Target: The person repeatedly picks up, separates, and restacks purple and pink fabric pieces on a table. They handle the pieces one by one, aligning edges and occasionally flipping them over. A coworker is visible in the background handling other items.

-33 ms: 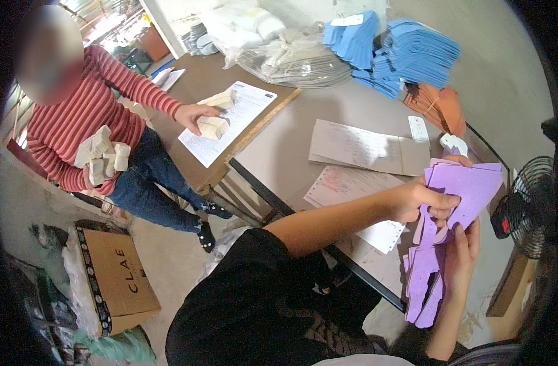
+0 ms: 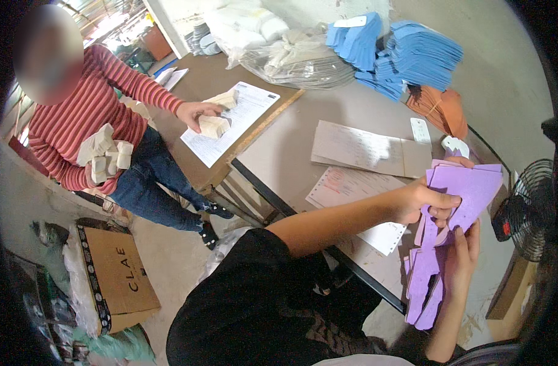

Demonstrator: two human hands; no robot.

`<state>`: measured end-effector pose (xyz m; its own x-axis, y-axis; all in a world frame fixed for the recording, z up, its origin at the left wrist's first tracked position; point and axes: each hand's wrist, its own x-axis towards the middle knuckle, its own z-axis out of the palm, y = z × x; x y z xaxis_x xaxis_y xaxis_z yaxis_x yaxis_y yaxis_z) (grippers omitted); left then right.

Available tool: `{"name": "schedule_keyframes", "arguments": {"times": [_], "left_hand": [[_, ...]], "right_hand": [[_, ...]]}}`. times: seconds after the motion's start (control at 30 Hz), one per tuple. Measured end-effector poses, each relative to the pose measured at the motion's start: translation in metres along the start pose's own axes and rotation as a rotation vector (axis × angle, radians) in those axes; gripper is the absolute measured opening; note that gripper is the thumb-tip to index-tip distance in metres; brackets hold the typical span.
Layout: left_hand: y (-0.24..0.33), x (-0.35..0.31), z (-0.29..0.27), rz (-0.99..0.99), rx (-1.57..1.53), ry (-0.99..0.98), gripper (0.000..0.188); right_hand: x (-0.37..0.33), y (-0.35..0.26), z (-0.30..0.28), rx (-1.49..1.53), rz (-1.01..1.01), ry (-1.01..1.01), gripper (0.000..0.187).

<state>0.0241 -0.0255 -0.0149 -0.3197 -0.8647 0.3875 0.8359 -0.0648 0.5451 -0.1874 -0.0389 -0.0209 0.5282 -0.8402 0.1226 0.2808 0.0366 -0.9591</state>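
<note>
Both my hands hold flat purple cut-out pieces [image 2: 468, 189] at the right side of the table. My left hand [image 2: 422, 201] is closed on a stack of them, with its thumb lying over the top face. Just below, my right hand [image 2: 465, 250] grips the lower edge with its thumb on the front; its other fingers are partly hidden behind the sheets. More narrow purple pieces [image 2: 424, 277] hang down beside the right palm. Past the held stack lies a white tag [image 2: 454, 145] at the table's far right.
Paper pads [image 2: 358, 149] and printed sheets [image 2: 337, 186] lie on the table [image 2: 279, 140]. Blue stacks [image 2: 419, 55], an orange bundle [image 2: 440, 110] and plastic bags [image 2: 291, 58] stand behind. A black fan [image 2: 529, 207] is at right. At left a co-worker [image 2: 96, 122] handles cream blocks [image 2: 213, 126].
</note>
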Motion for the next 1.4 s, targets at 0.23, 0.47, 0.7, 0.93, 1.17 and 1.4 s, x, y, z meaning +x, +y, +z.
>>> {"name": "schedule_keyframes", "arguments": {"times": [0.23, 0.47, 0.7, 0.93, 1.17, 1.4], "left_hand": [[0.001, 0.002, -0.004, -0.032, 0.081, 0.094, 0.062], [0.002, 0.001, -0.004, -0.005, 0.181, 0.129, 0.061], [0.001, 0.001, -0.004, -0.010, 0.162, 0.147, 0.060], [0.005, -0.003, 0.000, -0.049, 0.026, 0.128, 0.063], [0.014, -0.010, 0.003, -0.245, -0.213, -0.125, 0.059], [0.008, 0.003, 0.006, -0.127, 0.063, 0.089, 0.050]], "right_hand": [[-0.001, 0.002, 0.000, -0.174, -0.070, 0.013, 0.053], [-0.001, -0.004, 0.006, -0.238, -0.098, -0.005, 0.049], [-0.001, -0.004, 0.008, -0.236, -0.109, -0.003, 0.048], [0.001, -0.002, 0.000, -0.252, -0.091, 0.038, 0.050], [0.005, -0.010, -0.011, -0.039, -0.150, 0.141, 0.057], [0.005, -0.024, -0.020, -0.030, -0.326, 0.208, 0.045]]}}
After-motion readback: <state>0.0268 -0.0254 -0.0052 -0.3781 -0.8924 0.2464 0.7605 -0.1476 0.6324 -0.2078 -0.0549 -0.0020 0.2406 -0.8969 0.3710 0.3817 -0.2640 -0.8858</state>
